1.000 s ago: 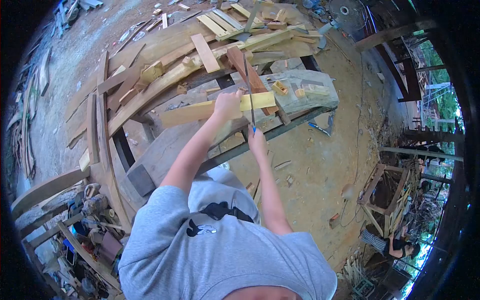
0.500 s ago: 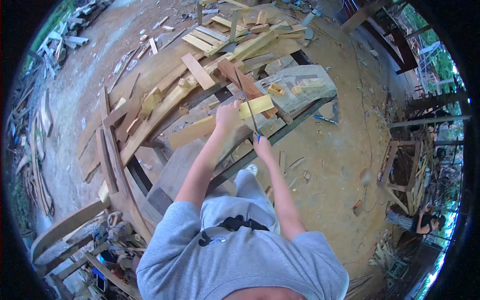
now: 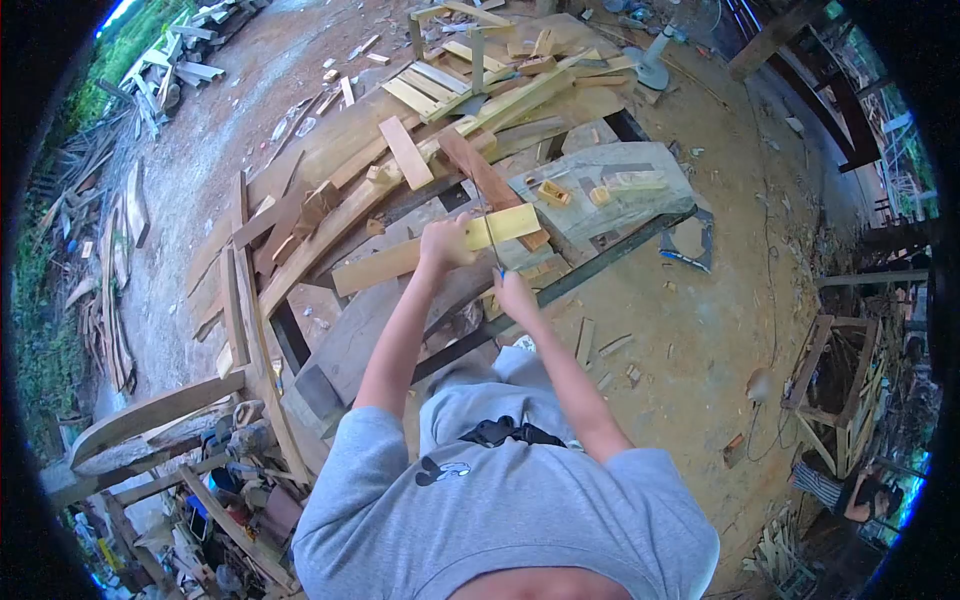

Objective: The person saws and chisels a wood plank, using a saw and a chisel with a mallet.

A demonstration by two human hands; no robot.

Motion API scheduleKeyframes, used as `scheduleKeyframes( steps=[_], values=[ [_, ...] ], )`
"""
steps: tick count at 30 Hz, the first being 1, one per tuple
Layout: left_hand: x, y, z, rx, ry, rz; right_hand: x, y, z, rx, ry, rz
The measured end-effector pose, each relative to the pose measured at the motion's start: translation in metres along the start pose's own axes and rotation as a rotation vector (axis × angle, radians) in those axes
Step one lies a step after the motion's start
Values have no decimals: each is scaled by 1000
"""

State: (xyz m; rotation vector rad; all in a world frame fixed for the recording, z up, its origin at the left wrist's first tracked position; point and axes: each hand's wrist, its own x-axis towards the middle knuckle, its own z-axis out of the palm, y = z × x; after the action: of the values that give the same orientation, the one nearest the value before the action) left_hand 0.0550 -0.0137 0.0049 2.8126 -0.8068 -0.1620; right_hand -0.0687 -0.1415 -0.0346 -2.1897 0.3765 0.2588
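My left hand is closed on a long flat board, pressing it down near its yellow end piece. In my right hand is the blue handle of a saw, whose thin blade crosses the yellow part just right of my left hand. Beneath the board lies a reddish plank, pointing away from me. A grey slab at the right carries small yellow wood blocks.
Planks and offcuts are heaped beyond the bench. A dark metal rail runs along its near edge. A wooden frame stands at the right, near another person. Branches and tools lie at lower left.
The saw and my right hand have moved slightly left and toward my body relative to the board. The whole view has shifted a little. My left hand still grips the board.
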Motion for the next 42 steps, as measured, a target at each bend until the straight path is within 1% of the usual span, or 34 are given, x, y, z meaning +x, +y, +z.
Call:
scheduleKeyframes(
  steps=[2,4,5,6,8,9,10,11,13,16,18,20,21,23,24,26,28,29,31,33,34,36,37,39,41,42],
  values=[
    [2,1,1,-8,-11,-18,-6,-10,-2,-60,13,62],
    [1,-1,4,18,-7,-19,-43,13,2,-9,24,30],
    [1,-3,5,20,-14,-14,-67,35,7,-14,2,68],
    [0,-4,5,4,-19,-16,-83,43,7,-22,-20,104],
    [0,-2,5,-24,-18,-12,-85,51,8,-80,-37,112],
    [-1,-2,7,-45,35,7,-86,50,7,-133,-59,118],
    [-3,-3,7,-62,88,27,-67,47,13,-52,-23,75],
    [-3,-3,5,-66,91,33,-35,39,18,26,12,29],
    [-7,0,1,-78,51,6,12,10,9,-6,0,28],
    [-6,-3,6,-63,97,24,13,8,13,1,46,6],
    [-2,-9,10,-68,106,30,-31,24,16,30,34,85],
    [-4,-7,15,-87,128,24,-78,76,35,-64,10,137],
    [-4,-7,13,-98,124,33,-87,73,28,-86,7,130],
    [-4,-9,11,-103,122,46,-97,55,24,-55,41,49],
    [-4,-9,12,-97,105,52,-87,53,26,-51,46,48],
    [-2,-10,7,-79,86,72,-41,51,28,4,83,31],
    [-5,-8,4,-100,85,78,-6,12,15,18,68,-12],
    [-4,-6,3,-98,72,85,8,5,15,6,94,10],
    [-5,-3,3,-69,61,29,-1,4,17,-2,109,51],
    [-6,-5,5,-64,32,36,-29,10,13,44,79,86],
    [-6,-6,8,-74,63,48,-44,48,29,68,46,76],
    [-2,-8,7,-83,106,59,-88,73,35,0,118,47],
    [-2,-8,5,-83,75,47,-86,64,27,-4,118,39],
    [-5,-7,5,-81,32,43,-91,48,17,-27,19,105],
    [-4,-6,5,-106,57,33,-43,42,23,63,24,77],
    [-4,-4,3,-106,58,33,-16,23,18,38,31,52]
  ],
)
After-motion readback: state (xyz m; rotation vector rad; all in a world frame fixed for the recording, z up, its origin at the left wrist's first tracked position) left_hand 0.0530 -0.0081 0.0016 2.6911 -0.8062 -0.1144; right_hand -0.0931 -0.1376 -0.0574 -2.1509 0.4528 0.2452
